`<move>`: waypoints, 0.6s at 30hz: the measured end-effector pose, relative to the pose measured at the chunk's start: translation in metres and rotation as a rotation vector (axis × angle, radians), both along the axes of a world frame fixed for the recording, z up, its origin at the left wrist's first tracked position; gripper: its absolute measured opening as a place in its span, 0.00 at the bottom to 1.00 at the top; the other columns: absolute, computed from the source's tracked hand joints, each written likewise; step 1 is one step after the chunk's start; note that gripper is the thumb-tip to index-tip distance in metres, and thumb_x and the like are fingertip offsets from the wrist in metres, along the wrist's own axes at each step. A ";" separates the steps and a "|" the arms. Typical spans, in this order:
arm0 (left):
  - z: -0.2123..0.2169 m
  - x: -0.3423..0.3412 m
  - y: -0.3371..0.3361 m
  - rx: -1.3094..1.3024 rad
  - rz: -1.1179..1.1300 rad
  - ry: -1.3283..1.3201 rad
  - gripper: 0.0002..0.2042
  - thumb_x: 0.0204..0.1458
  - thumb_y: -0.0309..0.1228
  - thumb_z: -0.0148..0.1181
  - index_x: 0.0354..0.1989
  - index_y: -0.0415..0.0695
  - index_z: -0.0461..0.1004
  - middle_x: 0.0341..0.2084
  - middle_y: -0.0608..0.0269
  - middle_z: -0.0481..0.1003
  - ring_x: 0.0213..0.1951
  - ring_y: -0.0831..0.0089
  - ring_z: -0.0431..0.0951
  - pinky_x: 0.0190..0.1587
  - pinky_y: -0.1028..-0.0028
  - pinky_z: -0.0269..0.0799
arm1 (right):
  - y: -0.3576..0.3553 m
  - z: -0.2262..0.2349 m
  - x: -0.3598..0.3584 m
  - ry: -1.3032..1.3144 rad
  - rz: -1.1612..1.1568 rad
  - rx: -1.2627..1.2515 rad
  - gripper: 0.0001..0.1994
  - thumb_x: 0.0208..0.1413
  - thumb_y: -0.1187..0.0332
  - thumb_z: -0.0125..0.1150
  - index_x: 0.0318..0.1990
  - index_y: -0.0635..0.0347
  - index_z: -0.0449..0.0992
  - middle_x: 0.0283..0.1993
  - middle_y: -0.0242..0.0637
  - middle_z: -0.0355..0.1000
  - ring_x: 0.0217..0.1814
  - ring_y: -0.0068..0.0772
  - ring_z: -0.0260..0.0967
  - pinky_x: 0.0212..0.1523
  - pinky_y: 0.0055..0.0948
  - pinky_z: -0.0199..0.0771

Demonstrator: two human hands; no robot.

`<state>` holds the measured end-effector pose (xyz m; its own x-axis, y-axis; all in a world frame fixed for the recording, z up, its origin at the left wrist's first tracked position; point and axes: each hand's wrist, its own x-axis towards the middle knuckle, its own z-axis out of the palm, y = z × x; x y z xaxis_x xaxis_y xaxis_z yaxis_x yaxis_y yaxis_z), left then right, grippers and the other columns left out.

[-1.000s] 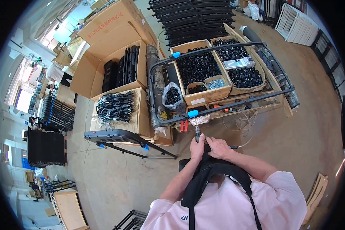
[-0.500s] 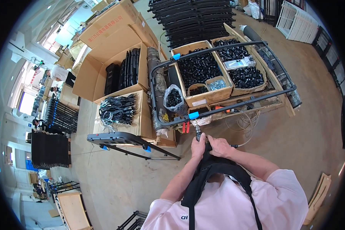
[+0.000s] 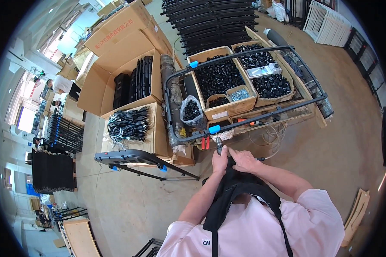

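Observation:
My left hand (image 3: 220, 161) is closed round the front of a power driver (image 3: 219, 145) with a metal nose. Close beside it, my right hand (image 3: 243, 161) wraps the driver's rear part, which is mostly hidden by my fingers. The driver's nose points away from me, up against the near bar of a black tubular frame (image 3: 261, 121), by a blue piece (image 3: 215, 129) on that bar. Whether the tip touches a screw is too small to tell. A pale hose (image 3: 275, 150) leads off from beside my right hand.
The frame lies over wooden boxes of black knobs (image 3: 220, 77) and a bag of small black parts (image 3: 192, 110). Bundled cables (image 3: 128, 124) sit on a carton at left, behind a black panel with legs (image 3: 126, 156). Red-handled pliers (image 3: 205, 143) hang near the driver.
The whole scene has shifted slightly left in view. Both hands keep their grip on the driver, its nose still at the bar by the blue piece.

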<state>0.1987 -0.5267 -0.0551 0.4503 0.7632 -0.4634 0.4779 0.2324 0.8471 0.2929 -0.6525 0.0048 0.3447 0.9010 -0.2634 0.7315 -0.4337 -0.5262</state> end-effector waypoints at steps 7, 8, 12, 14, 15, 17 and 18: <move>-0.009 -0.001 -0.002 0.062 -0.004 -0.002 0.27 0.62 0.55 0.62 0.40 0.36 0.76 0.32 0.53 0.79 0.37 0.63 0.79 0.44 0.60 0.73 | -0.001 -0.011 -0.011 -0.097 0.047 0.136 0.23 0.46 0.68 0.72 0.49 0.64 0.71 0.51 0.49 0.68 0.57 0.56 0.72 0.54 0.52 0.75; -0.010 -0.002 -0.003 0.074 0.000 -0.006 0.27 0.62 0.55 0.62 0.40 0.35 0.76 0.33 0.52 0.80 0.38 0.62 0.79 0.45 0.59 0.73 | -0.002 -0.010 -0.012 -0.090 0.036 0.142 0.23 0.45 0.68 0.72 0.48 0.64 0.71 0.51 0.49 0.68 0.56 0.56 0.72 0.54 0.53 0.75; -0.012 -0.010 -0.002 -0.020 -0.013 -0.071 0.27 0.62 0.55 0.61 0.41 0.35 0.76 0.34 0.51 0.80 0.39 0.60 0.79 0.46 0.59 0.73 | -0.002 -0.005 -0.018 -0.097 0.047 0.173 0.23 0.45 0.68 0.72 0.48 0.64 0.71 0.51 0.48 0.67 0.56 0.56 0.72 0.53 0.53 0.75; -0.003 -0.012 -0.005 -0.026 -0.039 0.006 0.26 0.63 0.54 0.62 0.44 0.36 0.77 0.38 0.56 0.80 0.41 0.68 0.76 0.47 0.64 0.73 | -0.005 -0.003 -0.020 -0.100 0.032 0.121 0.23 0.44 0.69 0.72 0.49 0.63 0.72 0.51 0.47 0.68 0.57 0.54 0.72 0.56 0.51 0.74; 0.001 -0.012 -0.007 -0.031 -0.042 0.008 0.26 0.63 0.54 0.62 0.44 0.36 0.77 0.38 0.56 0.80 0.41 0.68 0.76 0.47 0.64 0.73 | -0.006 -0.003 -0.020 -0.098 0.030 0.116 0.23 0.44 0.69 0.72 0.49 0.63 0.72 0.51 0.47 0.68 0.57 0.54 0.72 0.56 0.51 0.74; 0.005 -0.013 -0.009 -0.041 -0.051 -0.023 0.27 0.63 0.54 0.61 0.44 0.36 0.77 0.37 0.55 0.80 0.41 0.68 0.76 0.47 0.63 0.72 | -0.007 -0.001 -0.021 -0.103 0.024 0.099 0.22 0.44 0.69 0.72 0.48 0.63 0.72 0.50 0.47 0.68 0.56 0.54 0.72 0.55 0.50 0.75; 0.006 -0.015 -0.008 -0.047 -0.049 -0.022 0.27 0.63 0.54 0.61 0.44 0.36 0.77 0.37 0.55 0.80 0.41 0.68 0.76 0.47 0.63 0.72 | -0.007 -0.002 -0.023 -0.102 0.026 0.093 0.22 0.44 0.69 0.72 0.48 0.63 0.72 0.50 0.47 0.68 0.56 0.54 0.72 0.55 0.50 0.75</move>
